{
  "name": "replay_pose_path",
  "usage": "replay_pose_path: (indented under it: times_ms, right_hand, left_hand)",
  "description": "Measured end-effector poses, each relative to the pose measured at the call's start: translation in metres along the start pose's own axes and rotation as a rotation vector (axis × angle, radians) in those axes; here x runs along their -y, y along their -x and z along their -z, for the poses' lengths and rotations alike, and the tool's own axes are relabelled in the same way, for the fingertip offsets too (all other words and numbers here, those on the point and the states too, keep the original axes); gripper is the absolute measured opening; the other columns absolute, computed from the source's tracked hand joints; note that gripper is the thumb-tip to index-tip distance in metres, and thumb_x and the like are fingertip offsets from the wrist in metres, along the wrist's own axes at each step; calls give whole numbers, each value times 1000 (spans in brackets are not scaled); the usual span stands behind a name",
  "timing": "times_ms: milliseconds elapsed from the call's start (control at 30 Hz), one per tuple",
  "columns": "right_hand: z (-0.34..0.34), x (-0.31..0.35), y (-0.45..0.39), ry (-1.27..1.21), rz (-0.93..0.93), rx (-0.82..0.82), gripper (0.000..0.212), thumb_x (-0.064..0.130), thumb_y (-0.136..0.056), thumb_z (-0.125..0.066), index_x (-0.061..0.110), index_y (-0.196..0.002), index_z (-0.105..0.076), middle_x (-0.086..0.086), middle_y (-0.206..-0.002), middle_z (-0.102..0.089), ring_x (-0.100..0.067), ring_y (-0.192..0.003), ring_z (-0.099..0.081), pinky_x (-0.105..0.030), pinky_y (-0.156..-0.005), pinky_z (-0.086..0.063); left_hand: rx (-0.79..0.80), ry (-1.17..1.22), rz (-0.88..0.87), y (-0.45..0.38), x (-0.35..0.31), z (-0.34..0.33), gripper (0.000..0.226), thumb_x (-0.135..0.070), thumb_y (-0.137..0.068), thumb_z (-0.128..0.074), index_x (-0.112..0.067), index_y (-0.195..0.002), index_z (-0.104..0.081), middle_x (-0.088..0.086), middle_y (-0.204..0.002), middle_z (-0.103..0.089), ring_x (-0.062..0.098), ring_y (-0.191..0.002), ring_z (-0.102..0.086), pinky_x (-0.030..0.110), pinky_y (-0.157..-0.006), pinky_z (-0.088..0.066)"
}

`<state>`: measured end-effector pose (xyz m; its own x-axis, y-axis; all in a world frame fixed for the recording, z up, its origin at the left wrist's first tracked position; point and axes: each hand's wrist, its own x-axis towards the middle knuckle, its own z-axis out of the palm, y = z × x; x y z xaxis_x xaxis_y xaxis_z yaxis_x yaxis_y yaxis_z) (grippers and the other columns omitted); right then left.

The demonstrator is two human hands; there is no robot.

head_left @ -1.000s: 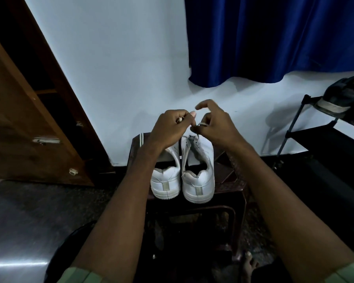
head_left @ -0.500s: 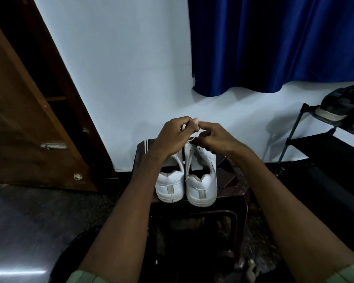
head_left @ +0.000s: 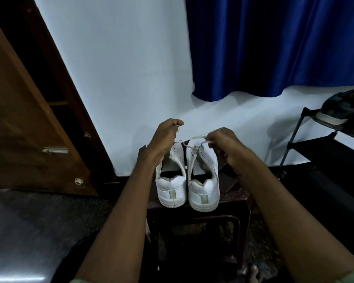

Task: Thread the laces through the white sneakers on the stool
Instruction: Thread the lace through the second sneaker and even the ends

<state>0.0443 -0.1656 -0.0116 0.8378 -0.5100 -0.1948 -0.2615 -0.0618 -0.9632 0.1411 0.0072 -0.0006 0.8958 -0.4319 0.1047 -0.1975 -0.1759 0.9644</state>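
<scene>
No brand, logo or legible writing found anywhere; heel tabs of both sneakers plain, only a pale vertical strip down each.

Pair of white sneakers on a dark stool (head_left: 229, 193), heels toward camera, toes toward the white wall (head_left: 121, 78). Left sneaker (head_left: 172, 186) and right sneaker (head_left: 203, 190) just beside each other, side by side.

Left hand (head_left: 165, 137) raised above the left sneaker's toe end, fingers curled, grip closed on one end of the lace (head_left: 194, 149). Right hand (head_left: 225, 144) above the right sneaker's outer side, fingers curled, grip closed on the other end of the lace. Lace stretched between the two hands, crossing at the front eyelets of the right sneaker; a loose strand trailing back along its tongue toward the heel.

Hard to make out: exact eyelets threaded, blurred and small. Lace tip inside the left hand hidden by the fingers. Toe of the left sneaker covered by the left wrist. Stool legs and underside lost in shadow. A pale strip hanging beside the left forearm, identity unclear.

Cut off: wooden door (head_left: 29, 129) at left edge, with a metal latch; blue curtain (head_left: 274, 48) at top; shoe rack (head_left: 315, 144) at right edge carrying a dark shoe (head_left: 339, 109), partly out of frame. Sleeve cuffs barely visible at bottom edge.
</scene>
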Motion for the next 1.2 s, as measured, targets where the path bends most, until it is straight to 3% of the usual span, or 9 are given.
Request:
replay_pose_path:
  times_ms: [133,300,400,500,767,833,933,1100,1200]
  right_hand:
    - [1,3,2,235,106,10,72,22,-78,-70,30,-145,-45,-5,-120,-63,-17,-103,-65,-33,-82,-53]
    - [-10,11,4,226,394,37,35,25,-85,-79,32,-119,-75,9,-103,-73,7,-66,-63,-20,-67,-45]
    - [-21,10,12,187,301,176,23,35,-91,-77,26,-112,-78,13,-81,-74,1,-65,-61,-15,-52,-39]
    - [-29,6,15,115,310,212,19,19,-100,-66,5,-93,-77,17,-51,-57,1,-45,-48,-12,-44,-32]
    - [-16,1,-6,-418,-17,-37,20,19,-103,-57,13,-85,-60,1,-58,-42,-8,-41,-25,-19,-39,-18]
    - [-9,2,-10,-406,-68,-2,16,17,-103,-59,12,-88,-56,-2,-64,-50,-9,-43,-28,-20,-38,-20]
    - [1,8,-13,-346,-26,127,15,16,-102,-60,15,-92,-48,-7,-69,-56,-10,-47,-32,-21,-38,-23]
    - [15,24,-1,-265,120,211,28,9,-99,-60,16,-125,-53,-4,-65,-60,-11,-49,-40,-26,-48,-24]
    - [23,26,5,-148,184,228,29,8,-100,-59,15,-128,-59,0,-68,-60,-10,-50,-40,-25,-48,-23]
  left_hand:
    - [-37,-278,-241,3,11,-3,36,-6,-106,-45,-21,-109,-78,-15,-96,-67,-2,-90,-62,17,-76,-43]
    - [-10,0,-329,7,1,-8,26,-5,-105,-53,-13,-116,-76,4,-89,-76,4,-79,-62,12,-71,-43]
    - [3,131,-325,14,-7,-18,27,-12,-111,-47,-6,-122,-71,12,-99,-76,-3,-79,-62,9,-67,-44]
    - [47,102,-282,15,-6,-25,35,-21,-115,-37,-8,-125,-68,10,-109,-78,-4,-91,-69,13,-66,-50]
    - [-182,88,-414,-2,14,-15,37,-21,-112,-36,-10,-130,-66,0,-126,-74,7,-119,-66,28,-98,-50]
    - [-247,241,-392,-1,6,-17,34,-18,-115,-34,-16,-132,-63,-1,-123,-75,9,-103,-68,21,-81,-50]
    - [-199,379,-328,1,-5,-19,34,-13,-114,-33,-12,-128,-64,-4,-75,-62,8,-56,-49,20,-52,-36]
    - [118,-309,-334,9,2,-35,25,-41,-105,-57,-24,-103,-74,-6,-63,-62,4,-58,-51,25,-60,-43]
    - [100,-341,-370,10,2,-38,40,-43,-107,-53,-21,-81,-74,2,-59,-60,7,-54,-47,31,-62,-39]
